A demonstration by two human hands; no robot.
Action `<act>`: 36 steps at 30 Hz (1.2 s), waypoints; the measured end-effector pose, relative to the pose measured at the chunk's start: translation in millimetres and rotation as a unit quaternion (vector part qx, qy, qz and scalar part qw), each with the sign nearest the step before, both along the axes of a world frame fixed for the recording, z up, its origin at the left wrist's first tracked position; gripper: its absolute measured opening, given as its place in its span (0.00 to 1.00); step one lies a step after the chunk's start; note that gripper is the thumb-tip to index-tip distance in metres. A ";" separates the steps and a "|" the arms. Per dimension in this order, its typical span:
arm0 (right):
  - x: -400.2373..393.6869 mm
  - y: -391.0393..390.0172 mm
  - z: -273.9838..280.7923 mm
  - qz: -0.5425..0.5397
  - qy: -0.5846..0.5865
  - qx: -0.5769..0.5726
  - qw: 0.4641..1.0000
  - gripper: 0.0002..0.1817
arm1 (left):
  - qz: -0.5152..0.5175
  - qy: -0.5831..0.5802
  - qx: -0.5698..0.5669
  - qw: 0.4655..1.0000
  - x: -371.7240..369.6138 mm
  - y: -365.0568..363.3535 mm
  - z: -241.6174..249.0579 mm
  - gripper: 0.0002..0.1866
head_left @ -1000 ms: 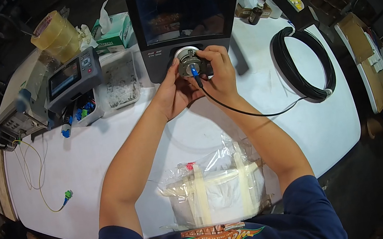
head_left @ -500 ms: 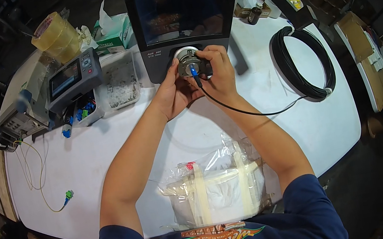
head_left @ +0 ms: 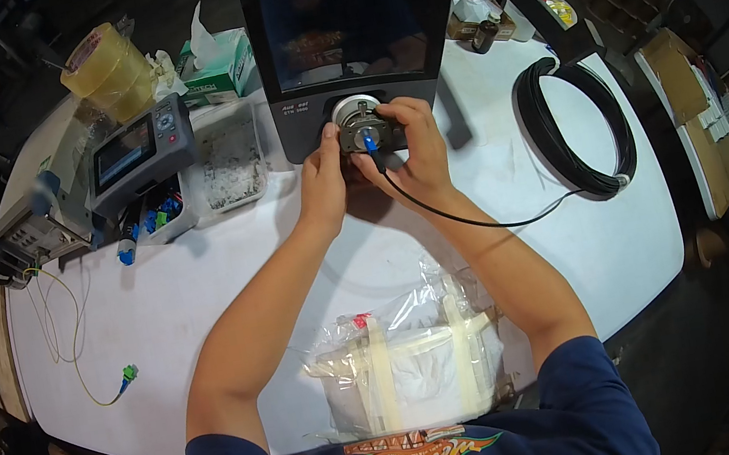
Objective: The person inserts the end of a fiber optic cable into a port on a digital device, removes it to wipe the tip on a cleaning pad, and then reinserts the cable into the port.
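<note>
A dark inspection unit with a screen [head_left: 338, 24] stands in front of me, its round metal connector holder [head_left: 354, 119] sticking out low on the front. A blue fiber connector [head_left: 371, 143] sits in the holder, and a black cable [head_left: 450, 218] runs from it over my right forearm. My left hand [head_left: 322, 186] grips the holder's left side, thumb uppermost. From the right, my right hand [head_left: 418, 146] has its fingers bent around the holder's edge, close to the connector. The fingers under the holder are partly hidden.
To the right lies a coil of black cable [head_left: 533, 127]. On the left are a handheld meter [head_left: 135, 152], a clear tray [head_left: 230, 158], a tissue box [head_left: 220, 66] and tape rolls [head_left: 105, 73]. A taped plastic bag [head_left: 416, 363] lies nearest me; a thin yellow cable [head_left: 78, 357] trails left.
My left hand has drawn slightly back and straightened along the holder's left side. My right fingers have shifted a little at the holder. The blue connector remains in place.
</note>
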State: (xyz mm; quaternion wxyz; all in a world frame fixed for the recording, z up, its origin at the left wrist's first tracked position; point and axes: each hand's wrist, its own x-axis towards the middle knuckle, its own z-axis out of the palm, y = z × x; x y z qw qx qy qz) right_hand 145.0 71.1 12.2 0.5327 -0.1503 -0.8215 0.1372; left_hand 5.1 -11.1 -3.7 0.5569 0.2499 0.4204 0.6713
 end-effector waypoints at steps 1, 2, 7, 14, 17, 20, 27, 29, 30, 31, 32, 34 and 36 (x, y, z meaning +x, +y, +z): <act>1.1 -0.9 1.5 0.002 -0.001 0.000 1.000 0.36 | 0.046 0.123 0.019 0.991 -1.4 -1.8 -3.7 0.27; 2.8 -1.5 3.1 0.017 0.003 -0.006 1.000 0.38 | 0.085 0.180 0.029 0.980 -2.1 -3.8 -7.9 0.25; 2.2 -3.2 4.4 0.030 0.000 0.003 1.000 0.42 | 0.235 0.420 0.198 0.854 2.1 -8.5 6.6 0.26; 1.2 -4.5 8.9 0.040 -0.023 0.054 0.997 0.41 | 0.211 0.553 0.312 0.743 4.0 -6.5 14.9 0.38; 1.2 -6.1 8.9 0.037 -0.025 0.053 0.998 0.40 | 0.211 0.556 0.331 0.732 3.6 -6.5 15.0 0.38; 1.0 -6.3 8.8 0.034 -0.025 0.053 0.998 0.40 | 0.214 0.550 0.333 0.735 3.6 -6.6 16.2 0.38; 1.2 -6.6 8.4 0.033 -0.024 0.046 0.998 0.40 | 0.216 0.552 0.332 0.734 2.4 -6.9 17.9 0.38; 1.1 -6.6 8.5 0.034 -0.024 0.045 0.998 0.41 | 0.216 0.550 0.334 0.735 2.4 -6.6 16.8 0.38; 1.8 -6.3 8.8 0.036 -0.025 0.044 0.998 0.41 | 0.217 0.546 0.336 0.736 2.9 -5.9 16.9 0.38; 2.6 -6.1 9.1 0.035 -0.026 0.044 0.998 0.41 | 0.217 0.545 0.336 0.737 3.4 -5.5 16.8 0.38; 2.7 -6.2 9.4 0.035 -0.027 0.042 0.998 0.41 | 0.217 0.545 0.336 0.737 3.2 -5.4 16.6 0.38; 1.7 -6.6 8.6 0.036 -0.027 0.040 0.998 0.41 | 0.217 0.545 0.335 0.737 2.6 -6.2 16.1 0.38; 1.7 -5.9 7.9 0.036 -0.025 0.040 0.998 0.42 | 0.219 0.547 0.333 0.736 3.2 -5.8 15.9 0.38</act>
